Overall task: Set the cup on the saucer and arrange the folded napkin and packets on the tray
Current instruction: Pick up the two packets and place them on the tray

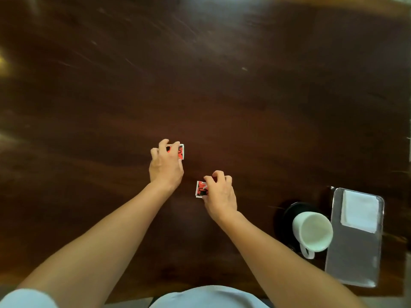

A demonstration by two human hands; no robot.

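I note both hands down on the dark wooden surface (222, 85), each closed round one packet. My left hand (165, 165) pinches a red-and-white packet (181, 151) between fingertips and thumb; my right hand (220, 194) grips a second packet (201, 189) by its near edge. Whether either packet has left the surface I cannot say with certainty; the view is soft.

Step in hand, by my judgement: collection of the packets. The cup (312, 232) already sits on the dark saucer (289, 210), handle toward me, and the folded napkin (360, 211) lies at the far end of the metal tray (353, 258).

Next move calls for carrying both packets well to the right, clear of the cup, and laying them on the bare near half of the tray.

The packets are small, flat, glossy, printed red with black marks and white borders; likely light and slippery.
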